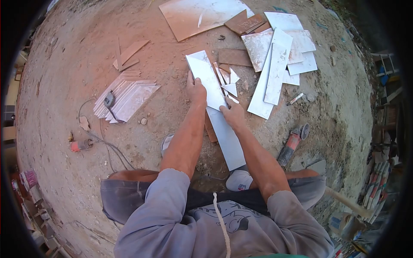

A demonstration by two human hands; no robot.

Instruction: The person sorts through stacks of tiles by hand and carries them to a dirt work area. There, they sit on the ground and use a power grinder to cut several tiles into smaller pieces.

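Note:
In front of me a white tile piece (pixel 204 74) lies slantwise, its lower end over a longer white tile strip (pixel 226 139) that reaches down to my foot. My left hand (pixel 196 90) is closed on the upper tile's left edge. Lower down, my right hand (pixel 233 113) grips the same tile's right edge; a small dark bit shows by its fingertips, too small to name. Brown tile edges show beneath the pieces. White triangular offcuts (pixel 231 89) lie just right of the tile.
Stacked tile strips (pixel 124 101) bear a tape measure (pixel 109 99) at left, near a cord and a red-grey power connector (pixel 81 145). An angle grinder (pixel 292 144) lies right, below a white marker (pixel 295 99). More white tiles (pixel 278 66) are piled upper right; a large tile (pixel 202 17) lies beyond.

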